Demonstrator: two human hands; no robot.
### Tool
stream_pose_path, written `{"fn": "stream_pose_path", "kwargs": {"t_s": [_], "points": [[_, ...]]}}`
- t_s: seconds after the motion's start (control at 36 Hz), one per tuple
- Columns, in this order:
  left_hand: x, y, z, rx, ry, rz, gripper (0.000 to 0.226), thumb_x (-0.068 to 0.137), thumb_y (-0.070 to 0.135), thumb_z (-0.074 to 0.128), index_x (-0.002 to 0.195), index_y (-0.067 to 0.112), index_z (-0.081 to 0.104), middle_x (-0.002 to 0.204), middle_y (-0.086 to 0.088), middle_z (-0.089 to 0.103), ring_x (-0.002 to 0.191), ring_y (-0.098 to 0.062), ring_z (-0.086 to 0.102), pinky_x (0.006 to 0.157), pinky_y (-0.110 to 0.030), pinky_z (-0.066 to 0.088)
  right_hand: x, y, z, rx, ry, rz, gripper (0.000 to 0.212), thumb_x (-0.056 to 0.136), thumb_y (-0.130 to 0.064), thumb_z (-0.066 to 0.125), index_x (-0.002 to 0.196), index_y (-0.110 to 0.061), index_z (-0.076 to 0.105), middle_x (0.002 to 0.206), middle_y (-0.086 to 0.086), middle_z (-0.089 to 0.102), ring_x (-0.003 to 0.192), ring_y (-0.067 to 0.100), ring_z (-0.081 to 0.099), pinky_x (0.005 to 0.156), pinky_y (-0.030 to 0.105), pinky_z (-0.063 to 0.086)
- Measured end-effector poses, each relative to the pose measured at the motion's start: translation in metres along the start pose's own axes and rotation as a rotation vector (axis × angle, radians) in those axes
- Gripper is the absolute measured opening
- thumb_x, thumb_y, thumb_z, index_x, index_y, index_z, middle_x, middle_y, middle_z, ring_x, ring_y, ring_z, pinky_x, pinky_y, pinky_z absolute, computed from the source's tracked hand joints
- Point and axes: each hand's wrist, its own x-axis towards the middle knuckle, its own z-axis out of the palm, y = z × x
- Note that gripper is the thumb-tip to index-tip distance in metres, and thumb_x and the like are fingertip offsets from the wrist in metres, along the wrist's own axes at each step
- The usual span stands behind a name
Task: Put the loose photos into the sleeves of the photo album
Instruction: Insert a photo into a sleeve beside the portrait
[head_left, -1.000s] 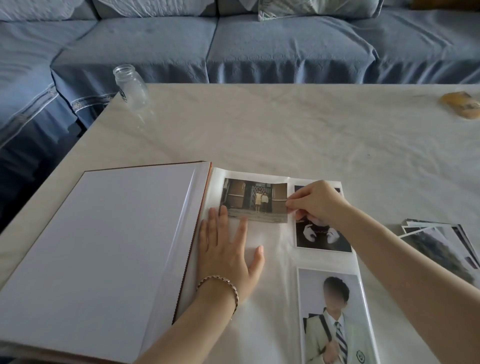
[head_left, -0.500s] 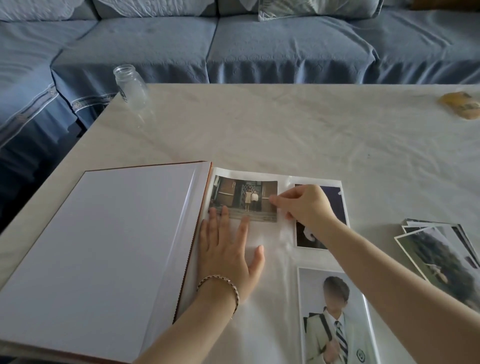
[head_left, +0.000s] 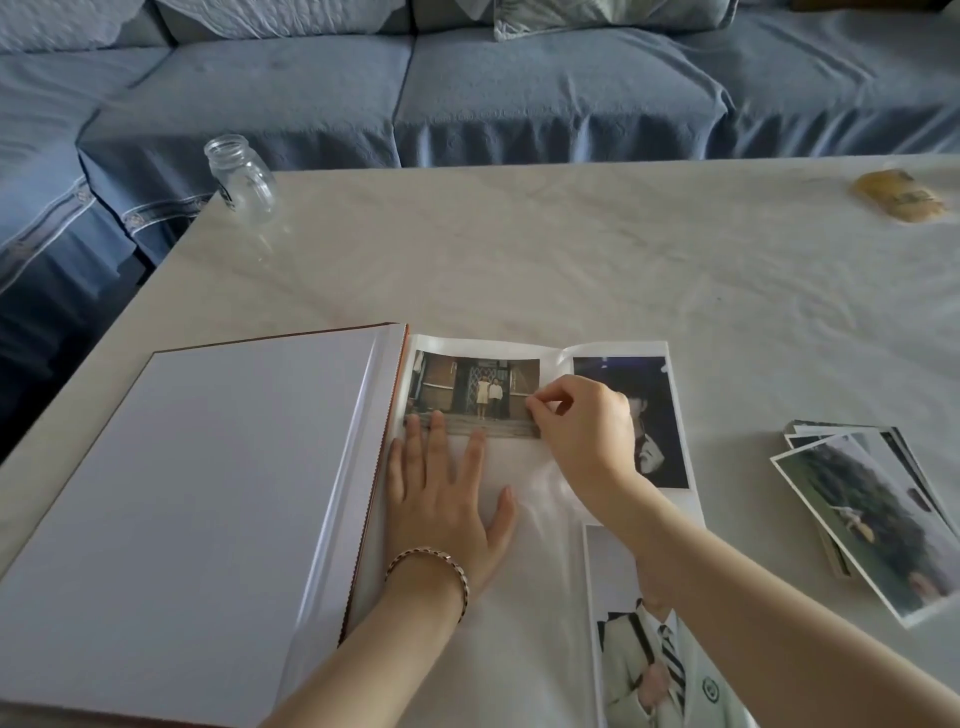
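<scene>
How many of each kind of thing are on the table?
Photo album: 1
Glass jar: 1
Yellow object: 1
Photos on the album page: 3
Pile of loose photos: 1, its photos too overlapped to count
Total: 7

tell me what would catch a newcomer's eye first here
The hands at the centre: the right hand pinches the right edge of the doorway photo at the top of the right page of the photo album, while the left hand lies flat on the page just below. Next come the stack of loose photos fanned on the table at the right, and the glass jar at its far left corner.
</scene>
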Motion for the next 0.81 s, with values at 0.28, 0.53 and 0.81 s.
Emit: {"fn": "stream_pose_path", "kwargs": {"t_s": [0.28, 0.53, 0.81], "points": [[0.001, -0.002, -0.004, 0.041, -0.072, 0.013, 0.061, 0.083, 0.050, 0.032, 0.123, 0.014, 0.061, 0.134, -0.025, 0.048, 0.126, -0.044, 0.043, 0.108, -0.036, 0.007, -0.007, 0.023, -0.052, -0.025, -0.035, -0.100, 0.021, 0.087, -0.012, 0.062, 0.107, -0.014, 0.066, 0.093, -0.002, 0.064, 0.078, 0.012, 0.057, 0.076, 0.030, 0.051], [0.001, -0.004, -0.001, 0.025, -0.075, 0.016, 0.061, 0.083, 0.049, 0.033, 0.125, 0.014, 0.060, 0.135, -0.025, 0.047, 0.126, -0.047, 0.041, 0.108, -0.039, 0.010, -0.040, 0.092, -0.143, -0.538, 0.007, -0.055, 0.048, 0.080, -0.033, 0.069, 0.119, -0.006, 0.061, 0.126, 0.013, 0.056, 0.112, 0.034, 0.054, 0.097, 0.040, 0.039], [0.000, 0.001, -0.011, -0.012, -0.147, -0.036, 0.080, 0.078, 0.061, 0.012, 0.142, 0.023, 0.039, 0.153, -0.015, 0.021, 0.142, -0.036, 0.012, 0.110, -0.030, -0.012, -0.051, 0.127, -0.157, -0.811, -0.036, 0.024, 0.031, 0.096, -0.028, 0.038, 0.108, -0.012, 0.062, 0.119, 0.004, 0.061, 0.100, 0.029, 0.059, 0.075, 0.032, 0.041]]}}
